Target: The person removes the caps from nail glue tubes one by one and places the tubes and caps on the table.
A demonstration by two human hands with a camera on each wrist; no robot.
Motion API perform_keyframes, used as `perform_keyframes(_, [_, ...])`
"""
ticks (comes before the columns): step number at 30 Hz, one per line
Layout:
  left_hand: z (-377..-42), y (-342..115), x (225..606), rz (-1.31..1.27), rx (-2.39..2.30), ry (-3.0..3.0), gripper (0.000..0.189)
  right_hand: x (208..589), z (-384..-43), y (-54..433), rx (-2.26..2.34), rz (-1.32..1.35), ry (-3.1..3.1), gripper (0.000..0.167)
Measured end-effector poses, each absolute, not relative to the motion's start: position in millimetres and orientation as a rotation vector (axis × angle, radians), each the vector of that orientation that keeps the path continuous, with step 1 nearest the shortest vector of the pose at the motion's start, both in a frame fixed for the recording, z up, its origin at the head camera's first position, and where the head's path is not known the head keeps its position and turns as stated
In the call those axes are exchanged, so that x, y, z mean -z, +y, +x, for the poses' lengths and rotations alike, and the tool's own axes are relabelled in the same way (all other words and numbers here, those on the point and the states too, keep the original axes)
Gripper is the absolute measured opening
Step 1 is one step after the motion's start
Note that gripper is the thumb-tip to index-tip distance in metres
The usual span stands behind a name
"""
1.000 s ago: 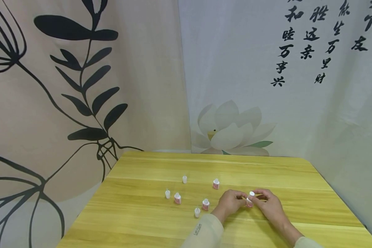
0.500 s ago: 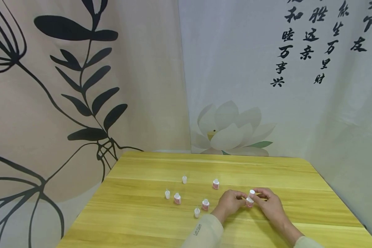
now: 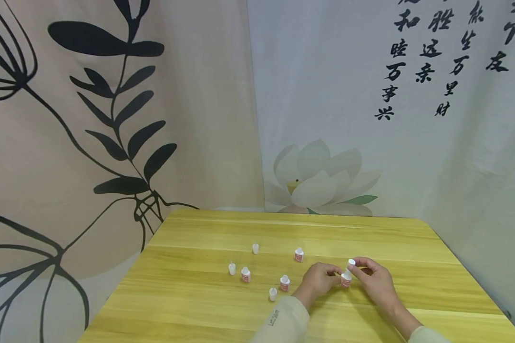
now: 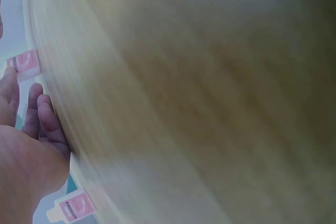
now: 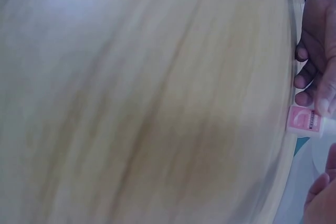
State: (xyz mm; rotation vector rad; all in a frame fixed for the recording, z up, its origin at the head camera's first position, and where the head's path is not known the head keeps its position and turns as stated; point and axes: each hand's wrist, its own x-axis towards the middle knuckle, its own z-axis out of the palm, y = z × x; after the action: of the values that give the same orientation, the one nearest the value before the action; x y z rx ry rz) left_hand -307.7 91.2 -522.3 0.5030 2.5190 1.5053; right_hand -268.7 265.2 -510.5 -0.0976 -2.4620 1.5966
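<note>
A small white bottle with a pink label [image 3: 345, 280] stands upright on the wooden table, its body pinched between the fingertips of my left hand [image 3: 319, 281]. Right over its top, my right hand [image 3: 376, 286] pinches a white cap [image 3: 351, 262], tilted slightly to the right. In the left wrist view the held bottle [image 4: 26, 65] shows at the fingertips of the left hand [image 4: 31, 153]. The right wrist view catches the same bottle [image 5: 305, 121] below the left hand [image 5: 321, 30], with part of the right hand [image 5: 323, 198] at the lower edge.
Left of the hands stand three more pink-labelled bottles: a far bottle [image 3: 299, 255], a near bottle [image 3: 285, 284] and a left bottle [image 3: 245, 275]. Among them are three small whitish caps, one far cap [image 3: 255, 248], one left cap [image 3: 231, 269] and one near cap [image 3: 272, 294]. A printed curtain hangs behind the table [image 3: 189, 305].
My right hand has raised the white cap a little, up and to the right from the bottle's neck. The left hand and the bottle have stayed in place.
</note>
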Motion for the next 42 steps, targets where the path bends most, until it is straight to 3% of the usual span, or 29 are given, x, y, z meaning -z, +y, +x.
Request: perform_keyframes(42, [-305.9,91.7,522.1,0.473,-1.518,2.5,0.009,506.6,-265.2,273.1,-1.586,-0.192,-2.351,0.047])
